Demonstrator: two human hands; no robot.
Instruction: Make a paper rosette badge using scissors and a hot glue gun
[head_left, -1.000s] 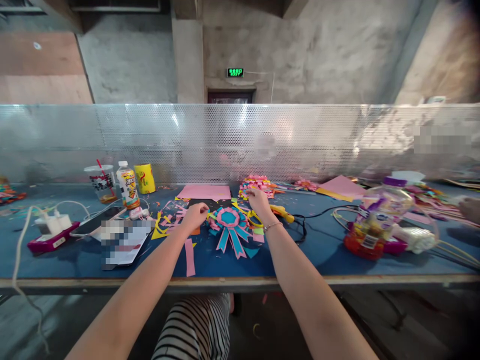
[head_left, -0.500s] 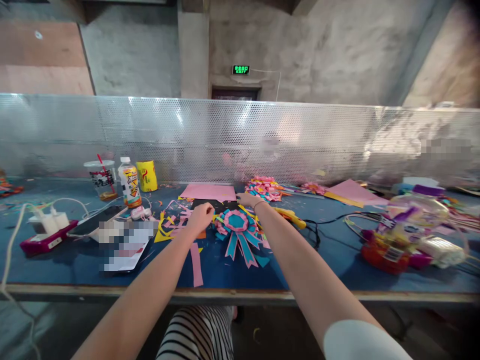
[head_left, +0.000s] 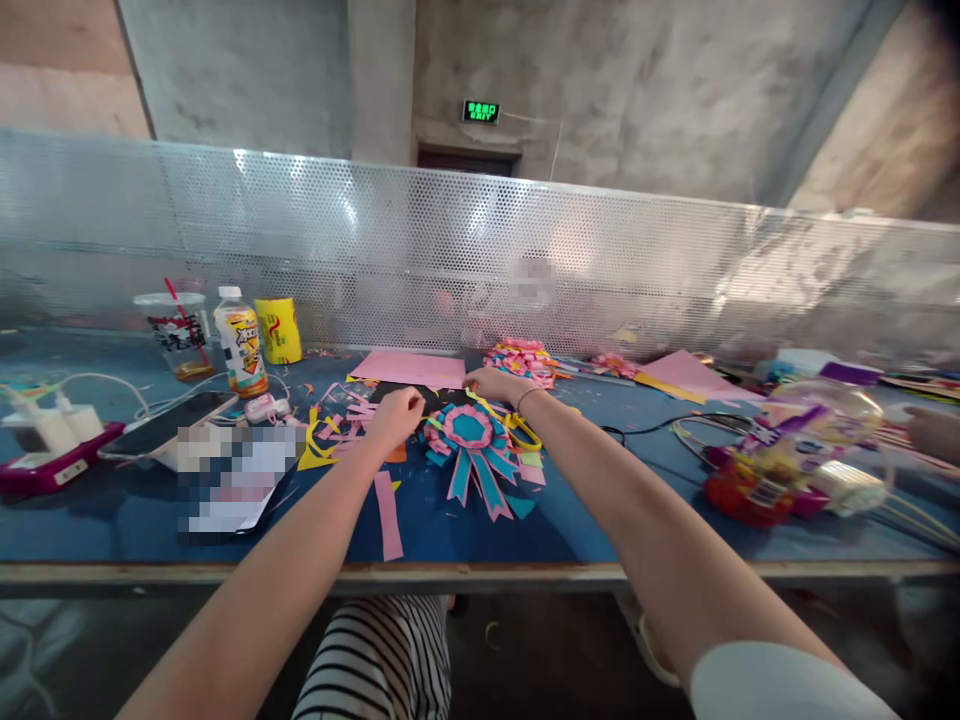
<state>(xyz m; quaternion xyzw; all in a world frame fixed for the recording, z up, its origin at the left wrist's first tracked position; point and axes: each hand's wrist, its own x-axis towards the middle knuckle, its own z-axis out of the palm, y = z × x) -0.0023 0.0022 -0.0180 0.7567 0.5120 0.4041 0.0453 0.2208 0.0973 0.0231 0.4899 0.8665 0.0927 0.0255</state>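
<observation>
My left hand point(head_left: 399, 418) is closed in a pinch above paper scraps, left of a blue and pink paper rosette point(head_left: 466, 428). Whatever lies between its fingertips is too small to make out. My right hand point(head_left: 496, 384) reaches in from the right, fingers bent together beside the right edge of a pink paper sheet point(head_left: 409, 369). What these fingers hold, if anything, is hidden. The rosette lies on the table, its ribbon tails pointing toward me. Yellow paper strips point(head_left: 319, 445) and a pink strip point(head_left: 388, 518) lie near my left forearm.
On the left are a phone point(head_left: 169, 425), a power strip point(head_left: 67, 462), a drink bottle point(head_left: 244, 345), a plastic cup point(head_left: 176, 335) and a yellow roll point(head_left: 279, 330). More rosettes point(head_left: 521, 362) lie behind. Snack packaging point(head_left: 757, 490) and another person's hand point(head_left: 934, 432) are at right.
My right hand has shifted slightly left, its fingers now bent. A yellow tool beside my right forearm has gone out of sight. Another person's hand has appeared at right. The view has tilted.
</observation>
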